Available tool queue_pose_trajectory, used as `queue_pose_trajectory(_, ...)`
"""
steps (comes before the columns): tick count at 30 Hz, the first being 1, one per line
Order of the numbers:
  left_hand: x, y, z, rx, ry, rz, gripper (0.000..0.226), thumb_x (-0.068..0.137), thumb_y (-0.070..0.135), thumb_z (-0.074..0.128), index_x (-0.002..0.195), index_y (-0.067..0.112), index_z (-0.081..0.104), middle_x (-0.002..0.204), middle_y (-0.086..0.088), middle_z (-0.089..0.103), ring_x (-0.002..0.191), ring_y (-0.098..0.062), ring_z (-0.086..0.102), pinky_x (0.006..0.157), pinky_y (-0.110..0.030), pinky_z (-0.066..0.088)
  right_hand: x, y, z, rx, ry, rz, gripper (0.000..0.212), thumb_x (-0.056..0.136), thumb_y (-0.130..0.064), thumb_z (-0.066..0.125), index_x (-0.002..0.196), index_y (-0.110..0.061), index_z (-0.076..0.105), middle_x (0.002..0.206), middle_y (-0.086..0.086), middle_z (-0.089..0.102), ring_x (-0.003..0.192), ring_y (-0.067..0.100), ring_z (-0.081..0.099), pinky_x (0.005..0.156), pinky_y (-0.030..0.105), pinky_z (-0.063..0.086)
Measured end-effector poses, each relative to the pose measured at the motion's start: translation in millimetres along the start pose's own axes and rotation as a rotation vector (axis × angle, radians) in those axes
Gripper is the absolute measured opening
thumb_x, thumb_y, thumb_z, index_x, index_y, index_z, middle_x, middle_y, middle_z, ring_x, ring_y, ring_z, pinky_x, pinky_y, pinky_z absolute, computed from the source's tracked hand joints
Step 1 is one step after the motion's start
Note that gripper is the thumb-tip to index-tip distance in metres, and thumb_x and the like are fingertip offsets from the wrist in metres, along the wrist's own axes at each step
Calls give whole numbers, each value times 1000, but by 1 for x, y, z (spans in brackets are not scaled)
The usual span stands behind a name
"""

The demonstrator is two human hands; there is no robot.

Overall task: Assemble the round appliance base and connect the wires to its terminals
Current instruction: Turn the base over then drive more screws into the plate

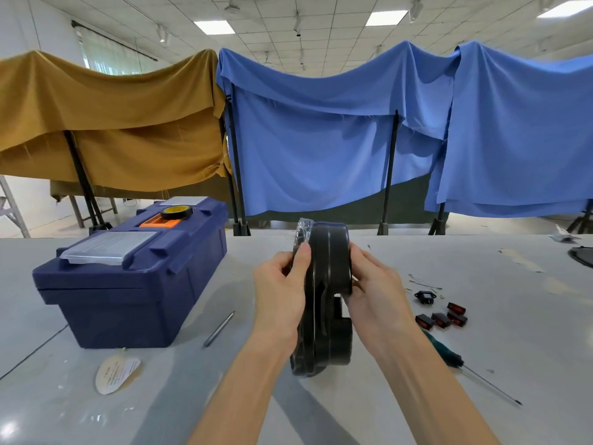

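Both hands (279,290) (375,284) around upright base (327,252)

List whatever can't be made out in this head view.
The black round plastic appliance base is held edge-on between the left hand and the right hand, so the head view shows no terminals.
The dark curved object is cut off by the right edge.
The oval white paper tag has print too small to read.
The dark blue plastic toolbox has its lid shut, hiding the contents.

A dark round item (582,256) is cut by the right edge, print on the paper tag (117,374) is illegible, and the round base (327,268), seen edge-on, hides its faces.
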State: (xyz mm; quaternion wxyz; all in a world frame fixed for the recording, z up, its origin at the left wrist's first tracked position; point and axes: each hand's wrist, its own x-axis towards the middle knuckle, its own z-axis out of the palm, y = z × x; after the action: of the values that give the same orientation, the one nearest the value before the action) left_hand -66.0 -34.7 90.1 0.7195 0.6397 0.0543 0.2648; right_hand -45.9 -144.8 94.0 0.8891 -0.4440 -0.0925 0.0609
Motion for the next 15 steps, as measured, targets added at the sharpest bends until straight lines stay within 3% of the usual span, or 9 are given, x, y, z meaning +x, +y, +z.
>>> queue_pose_trajectory(4, 5, -12, -7, -96, 61, -11, 34, 96, 32, 59, 82, 3, 71, 82, -18, 71, 75, -25, 64, 68, -36, 55, 1, 6, 4, -10, -124, -23, 29, 101, -11, 46, 121, -9, 67, 111, 13, 73, 102, 26, 70, 87, 35, 58)
queue_pose_trajectory(7, 3, -24, -16, -254, 67, -98, 28, 88, 32, 68, 82, 6, 75, 86, -14, 75, 78, -23, 71, 63, -29, 58, 2, 11, 9, -100, -191, -57, 28, 99, -6, 48, 120, -11, 67, 106, 10, 75, 99, 21, 72, 78, 26, 59)
queue_pose_trajectory(10, 2, -34, -31, -358, 26, -165, 32, 78, 33, 74, 89, 3, 77, 94, -16, 75, 85, -28, 73, 64, -29, 58, -2, 21, 10, -203, -254, -94, 31, 100, -4, 49, 117, -21, 68, 109, 5, 74, 104, 19, 70, 86, 25, 57)
queue_pose_trajectory(15, 2, -54, -59, -415, -38, -267, 50, 79, 44, 68, 106, 3, 74, 110, -22, 70, 100, -35, 68, 82, -44, 56, -8, 48, 17, -272, -217, -70, 35, 92, 0, 62, 116, -23, 70, 106, 3, 75, 98, 22, 70, 93, 44, 55)
